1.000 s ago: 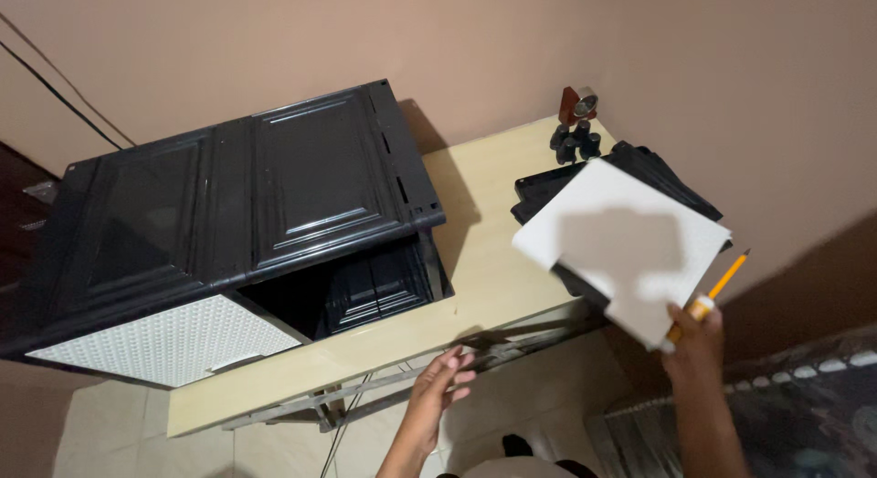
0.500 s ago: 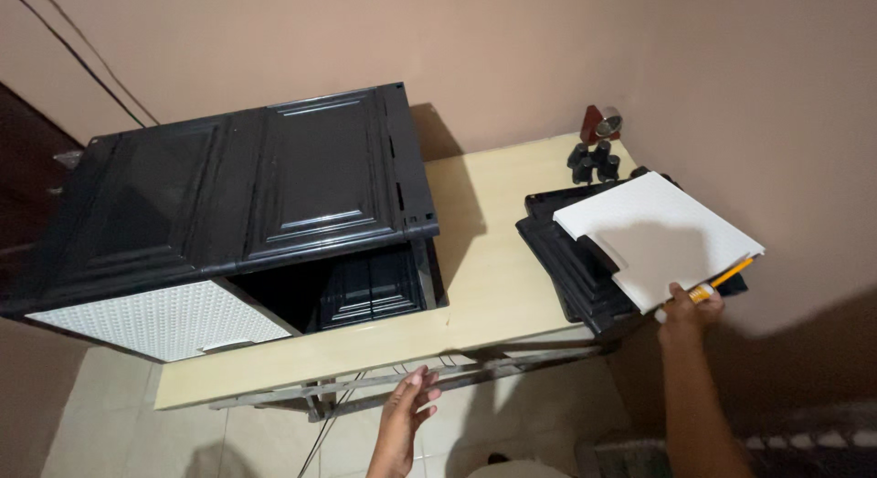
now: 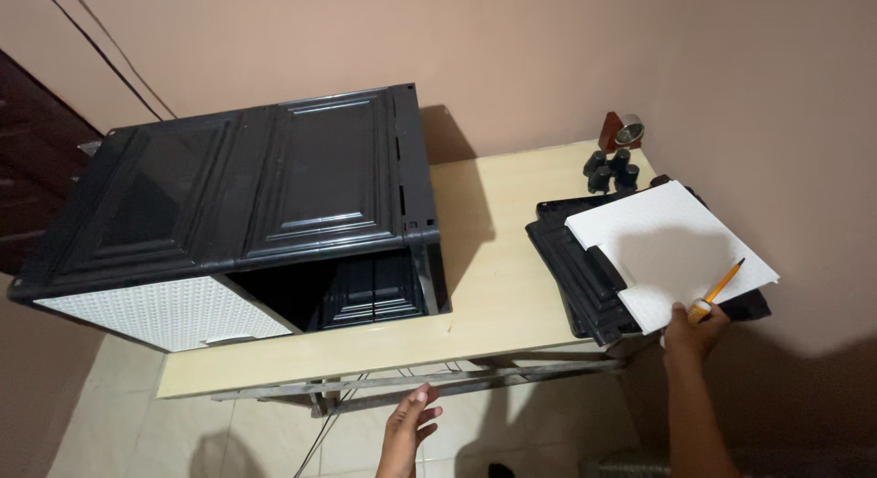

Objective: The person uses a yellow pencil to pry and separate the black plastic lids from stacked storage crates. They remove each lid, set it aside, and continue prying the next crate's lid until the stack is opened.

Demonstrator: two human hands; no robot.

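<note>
Lowered since a second ago, white board (image 3: 671, 252) now lies on black panels (image 3: 585, 277) | left hand (image 3: 413, 425) open, near, below surface (image 3: 498, 268) edge | right hand (image 3: 694, 327) grips board's near corner and yellow pencil (image 3: 722, 286) | black cabinet (image 3: 265, 195) far left

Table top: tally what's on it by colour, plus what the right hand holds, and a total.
Black: 3, the cabinet, the stack of panels, the cluster of small cylinders
White: 1, the panel on the stack
Red-brown: 1, small object by the wall
Orange: 1, pencil in the right hand
Total: 6
</note>
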